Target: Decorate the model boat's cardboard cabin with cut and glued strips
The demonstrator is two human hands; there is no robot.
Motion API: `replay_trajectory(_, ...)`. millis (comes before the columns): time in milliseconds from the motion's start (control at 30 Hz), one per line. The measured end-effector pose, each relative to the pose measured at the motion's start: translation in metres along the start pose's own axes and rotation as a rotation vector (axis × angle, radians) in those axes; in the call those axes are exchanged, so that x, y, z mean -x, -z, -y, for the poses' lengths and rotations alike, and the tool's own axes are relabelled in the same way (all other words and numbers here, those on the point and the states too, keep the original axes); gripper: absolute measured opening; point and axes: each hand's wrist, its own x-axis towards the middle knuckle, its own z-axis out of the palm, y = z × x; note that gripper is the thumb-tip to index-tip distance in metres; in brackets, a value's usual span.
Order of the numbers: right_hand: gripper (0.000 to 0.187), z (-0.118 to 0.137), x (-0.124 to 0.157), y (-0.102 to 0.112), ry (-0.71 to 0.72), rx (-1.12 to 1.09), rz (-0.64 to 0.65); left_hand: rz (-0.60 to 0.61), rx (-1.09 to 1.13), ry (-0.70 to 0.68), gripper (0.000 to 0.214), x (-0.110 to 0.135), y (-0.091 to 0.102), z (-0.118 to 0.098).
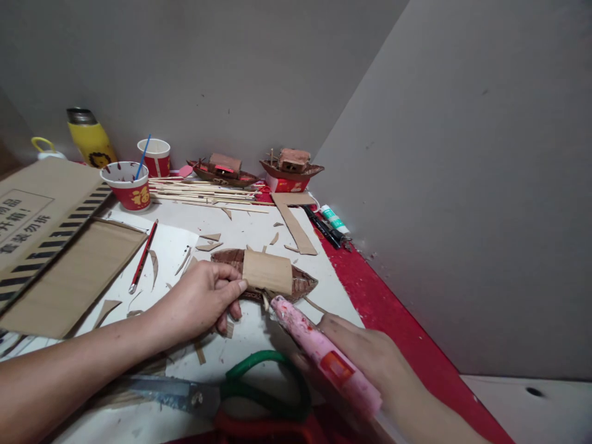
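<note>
Left hand (pixel 206 296) pinches the boat (pixel 267 271) and right hand (pixel 365 345) clasps the glue gun (pixel 324 348); likely gluing, which next needs steadiness.

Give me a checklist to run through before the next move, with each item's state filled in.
1. Left hand on the model boat: ok, fingers at the boat's left end.
2. Cardboard roof over the boat's middle: ok.
3. Right hand gripping the pink tool: ok.
4. Tool's tip touching the boat: cannot tell; it points at the near side.
5. Surface free of cardboard scraps: not ok, several lie around the boat.
6. Scissors well away from the arms: not ok, the blades lie near the left forearm.
</note>
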Motion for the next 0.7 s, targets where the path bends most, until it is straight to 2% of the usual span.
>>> replay_trajectory(167, 0.025, -0.001, 0.005, -0.005, -0.077, -0.04, 0.111, 0.003, -0.006, -0.003, 0.022, 0.001, 0.0, 0.0)
replay_trajectory(333, 0.019, -0.006, 0.006, -0.012, 0.013, 0.021, 0.128, 0.019, -0.012, 0.005, 0.024, 0.001, 0.001, 0.0)
replay_trajectory(533, 0.025, -0.006, 0.003, -0.011, 0.031, 0.022, 0.078, 0.018, -0.009, 0.015, 0.023, 0.002, 0.001, -0.001)
replay_trajectory(700, 0.034, -0.004, 0.013, -0.003, -0.092, 0.001, -0.004, 0.02, 0.004, -0.017, 0.025, 0.001, 0.001, 0.003)
